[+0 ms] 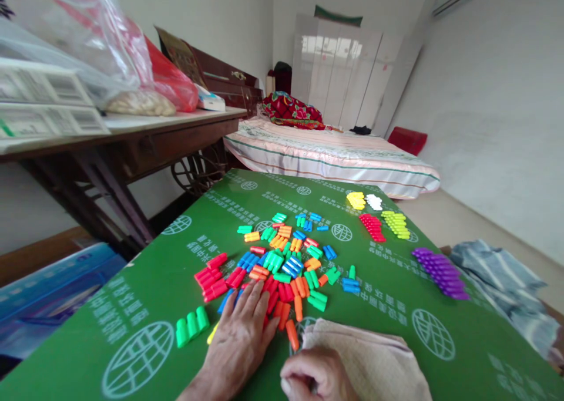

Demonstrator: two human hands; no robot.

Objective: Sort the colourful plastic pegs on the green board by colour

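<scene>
My left hand lies palm down with its fingers stretched out over the near edge of a loose pile of small bullet-shaped plastic pieces. The pile mixes red, blue, green and orange pieces, many side by side in short rows. Beneath my fingers, some pieces are hidden. My right hand is curled closed by the front edge, beside a folded beige cloth; whatever its fingers hold, if anything, cannot be seen. A green row sits left of my left hand, and an orange piece lies between the hands.
Sorted groups stand along the green table's right side: purple, red, lime, yellow and white. A side table with bags is at left, a bed beyond.
</scene>
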